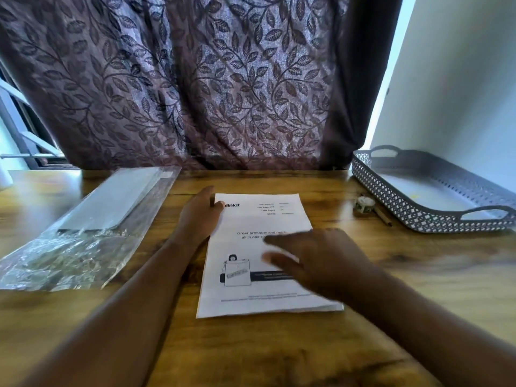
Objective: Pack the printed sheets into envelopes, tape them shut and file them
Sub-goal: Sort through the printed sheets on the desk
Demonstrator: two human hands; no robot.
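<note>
Wooden table [279, 353] bears printed sheets [243, 219], a plastic envelope packet [92, 219], tape roll [364, 203] and grey tray [391, 201].

The white paper sheet [251, 219] bears black print. Behind it hangs a mauve fabric curtain [195, 79] patterned with dark leafy vines; right of it, a grey diamond-lattice plastic tray [391, 203].

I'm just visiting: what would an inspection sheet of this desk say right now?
Surface: wooden table.
Job's things: printed sheets stacked at centre; envelopes inside a clear plastic bag, left; tape roll, right; grey perforated tray, far right.
Clutter: thin brown stick beside the tape roll.
Grippers: left hand lies along the sheets' left edge, thumb on the top corner; right hand, blurred, fingers straight over the sheets.
Cables: nothing seen.
Surroundings: leaf-patterned curtain behind; pale wall, right.
</note>
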